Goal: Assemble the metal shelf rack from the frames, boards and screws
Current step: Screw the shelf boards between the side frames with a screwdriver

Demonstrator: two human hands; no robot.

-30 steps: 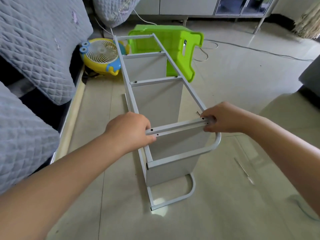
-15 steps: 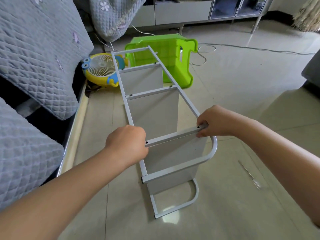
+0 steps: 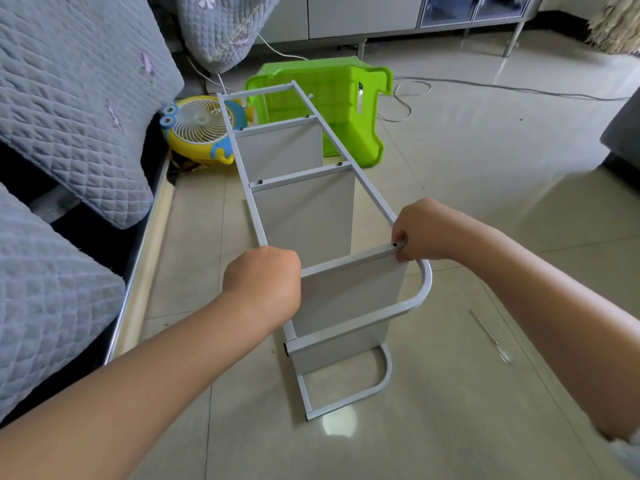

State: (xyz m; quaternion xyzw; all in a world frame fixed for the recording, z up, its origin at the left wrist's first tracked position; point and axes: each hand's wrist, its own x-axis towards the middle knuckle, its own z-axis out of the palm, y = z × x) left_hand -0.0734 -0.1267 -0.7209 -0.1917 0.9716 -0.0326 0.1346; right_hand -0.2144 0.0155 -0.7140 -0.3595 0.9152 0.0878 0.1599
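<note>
Two hands on the shelf rack (image 3: 304, 216), which lies on its side on the floor (image 3: 485, 202): left hand (image 3: 263, 282) fingers curl round the near crossbar's (image 3: 346, 263) left end, right hand (image 3: 420, 230) pinches its right end. Screwdriver (image 3: 490, 337) lies right; green stool (image 3: 332, 109) far.

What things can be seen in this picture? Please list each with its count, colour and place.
shelf rack: 1, white-grey, lying on its side, floor centre
stool: 1, green, tipped over behind the rack
fan: 1, yellow and blue, by the sofa
screwdriver: 1, clear handle, floor at right
sofa cushions: several, grey quilted, left
cable: 1, across the far floor
cabinet: 1, pale, top edge
left hand: 1, grips the rack's left rail
right hand: 1, pinches the crossbar's right end
</note>
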